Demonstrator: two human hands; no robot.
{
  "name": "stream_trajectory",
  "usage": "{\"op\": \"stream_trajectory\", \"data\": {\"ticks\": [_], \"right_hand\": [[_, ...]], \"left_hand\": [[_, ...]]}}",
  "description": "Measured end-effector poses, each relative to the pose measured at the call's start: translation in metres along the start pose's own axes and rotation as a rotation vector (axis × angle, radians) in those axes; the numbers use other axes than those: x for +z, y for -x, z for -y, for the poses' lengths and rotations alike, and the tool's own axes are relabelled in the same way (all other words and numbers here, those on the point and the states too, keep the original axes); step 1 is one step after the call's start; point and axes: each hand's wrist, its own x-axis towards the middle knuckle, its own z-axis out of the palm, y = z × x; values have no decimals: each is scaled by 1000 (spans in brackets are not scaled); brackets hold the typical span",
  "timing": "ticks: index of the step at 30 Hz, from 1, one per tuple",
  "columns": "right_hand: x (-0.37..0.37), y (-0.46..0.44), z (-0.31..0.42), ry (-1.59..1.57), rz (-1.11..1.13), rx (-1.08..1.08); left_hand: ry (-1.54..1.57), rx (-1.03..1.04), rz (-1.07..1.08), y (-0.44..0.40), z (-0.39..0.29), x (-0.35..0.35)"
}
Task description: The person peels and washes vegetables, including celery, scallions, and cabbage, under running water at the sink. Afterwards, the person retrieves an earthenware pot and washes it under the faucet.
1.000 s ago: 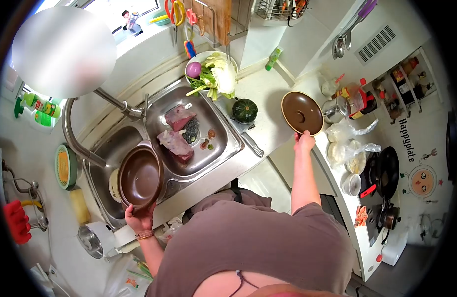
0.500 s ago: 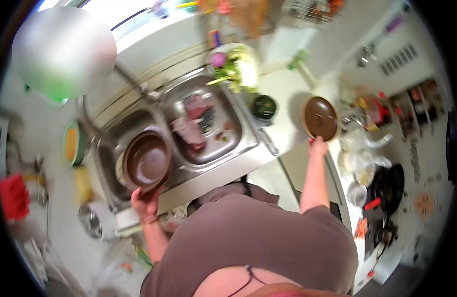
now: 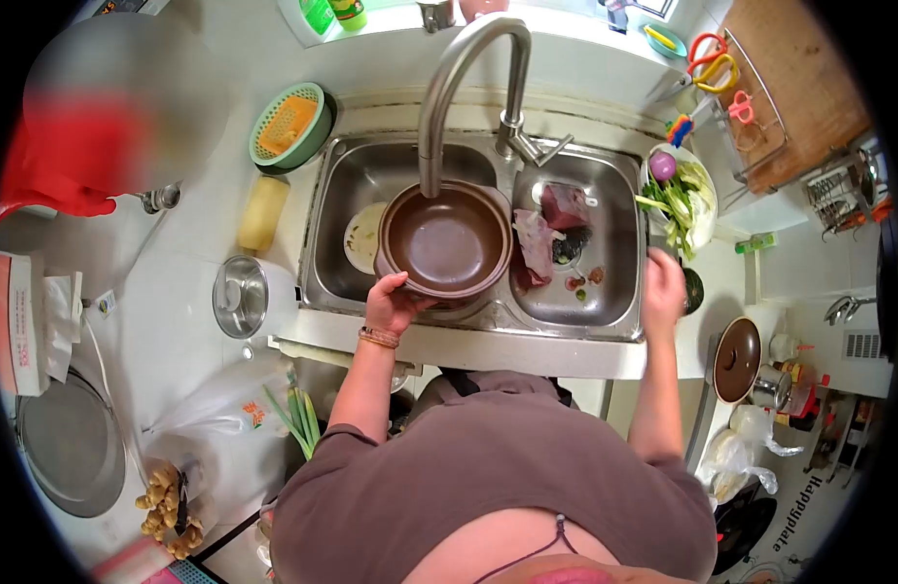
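Observation:
My left hand (image 3: 395, 303) grips the near rim of a brown pot (image 3: 445, 239), which is held over the left sink basin below the curved faucet (image 3: 468, 68). The pot looks empty. My right hand (image 3: 664, 284) is blurred beside the right edge of the sink, its fingers partly smeared, near a dark green squash (image 3: 694, 291). The brown lid (image 3: 737, 360) lies on the right counter, apart from my hand. Pieces of raw meat (image 3: 537, 245) sit in the right basin. A pale round item (image 3: 362, 237) shows partly behind the pot.
A vegetable bowl (image 3: 708, 232) stands behind the squash. Left of the sink are a green basket (image 3: 318, 147), a yellow block (image 3: 262, 214) and a metal pot (image 3: 241, 297). Scissors (image 3: 718, 73) hang at the upper right; a plastic bag (image 3: 215, 410) lies at the lower left.
The view has swung left. My right hand has let go of the lid, which now rests on the counter, and has moved toward the sink. My left hand still holds the pot, now under the faucet.

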Motion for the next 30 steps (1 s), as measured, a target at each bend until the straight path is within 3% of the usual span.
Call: {"op": "stream_trajectory", "data": {"ticks": [2, 3, 5, 7, 10, 11, 14, 16, 18, 22, 25, 27, 28, 30], "right_hand": [[73, -65, 36, 169, 214, -396], [109, -94, 40, 253, 271, -496], [168, -144, 23, 666, 212, -653], [187, -169, 18, 992, 483, -536], [187, -170, 52, 1036, 987, -110], [194, -161, 8, 946, 654, -401], [176, -125, 14, 426, -42, -601], [172, -80, 21, 246, 101, -317], [192, -21, 20, 4, 342, -201], [245, 48, 51, -66, 918, -316], [278, 73, 47, 241, 1263, -266], [279, 85, 43, 309, 1294, -334], [285, 94, 32, 149, 1203, -368], [271, 96, 54, 11, 1110, -252]], "left_hand": [[18, -3, 15, -5, -5, -3], [29, -8, 11, -5, -11, 0], [27, -14, 7, -5, -19, -3], [38, -16, 9, -4, -29, -1], [52, 6, 16, -6, -38, -17], [59, 11, 22, -8, -39, -20], [25, 44, -1, -7, -54, -15], [30, 42, -14, -9, -62, -11], [32, 50, -12, -10, -70, -2], [18, 103, 7, -8, -86, 10], [-61, 143, -67, -1, -97, 15], [-114, 178, -128, 5, -107, 7], [-107, 194, -162, 8, -109, 9], [-125, 242, -192, 10, -106, 12]]}}
